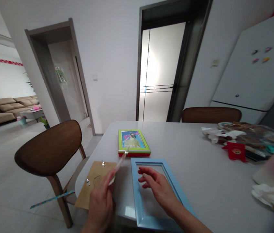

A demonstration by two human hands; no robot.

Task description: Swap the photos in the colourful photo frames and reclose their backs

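My left hand point(101, 199) is closed on a thin flat sheet point(120, 163), tilted up and seen nearly edge-on; whether it is a photo or a clear pane I cannot tell. A brown backing board point(93, 176) with metal clips lies partly under that hand at the table's left edge. My right hand point(155, 186), fingers apart and holding nothing, hovers over the opening of a light blue picture frame point(139, 207) lying flat. Just beyond sits a green picture frame point(146, 145) with a picture of a figure in a pale dress, on top of something red.
The white table point(176, 139) bears a red packet point(236, 151), crumpled tissues and plastic-wrapped items at the right. A brown chair point(51, 147) stands at the left, another chair point(211, 115) behind the table. A patterned blue strip point(51, 199) juts out beside the left chair.
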